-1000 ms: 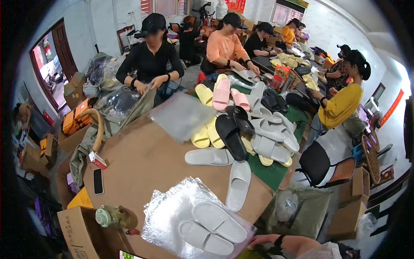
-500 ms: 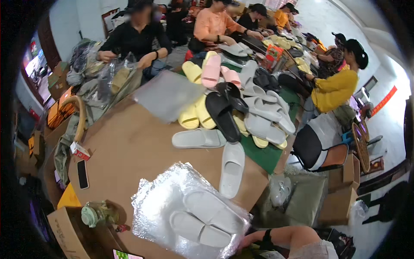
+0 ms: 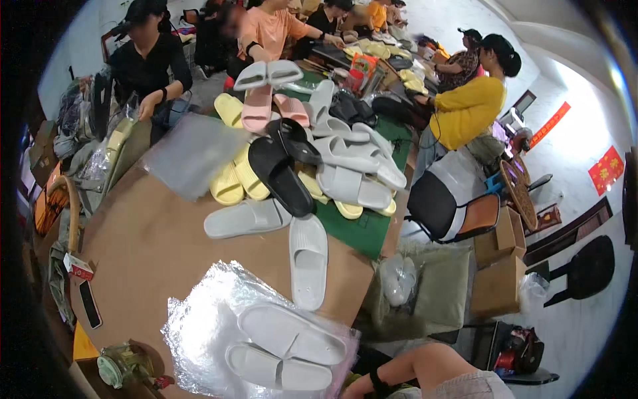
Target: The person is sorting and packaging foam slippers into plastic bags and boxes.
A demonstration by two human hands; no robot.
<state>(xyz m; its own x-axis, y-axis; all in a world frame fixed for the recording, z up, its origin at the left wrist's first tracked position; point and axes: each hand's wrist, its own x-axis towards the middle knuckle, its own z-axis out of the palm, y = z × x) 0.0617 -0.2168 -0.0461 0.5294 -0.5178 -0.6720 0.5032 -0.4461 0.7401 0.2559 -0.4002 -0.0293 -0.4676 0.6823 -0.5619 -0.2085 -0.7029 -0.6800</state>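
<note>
White slippers: the pair (image 3: 286, 346) lies side by side on the clear plastic sheets (image 3: 199, 319), close to the tabletop's (image 3: 133, 246) near edge; whether a layer covers them, I cannot tell.
Right hand: at the tabletop's near right corner (image 3: 357, 388), by the lower right of the sheets; the fingers are cut off by the picture's edge, so I cannot tell whether the grip holds anything.
Left hand: out of view, grip unknown.
Plastic sheets: thin, glossy and probably slippery, so best handled one layer at a time, pinched at a corner.
Pair alignment: probably best kept level and parallel, moved together so neither slipper skews.
Grey slipper (image 3: 309, 266): toward the tabletop's right edge, its lower end close to the sheets; a wide sweep might catch it.
Green-lidded bottle (image 3: 114, 369): at the tabletop's near left corner; sideways pulls should stay short of it.
</note>
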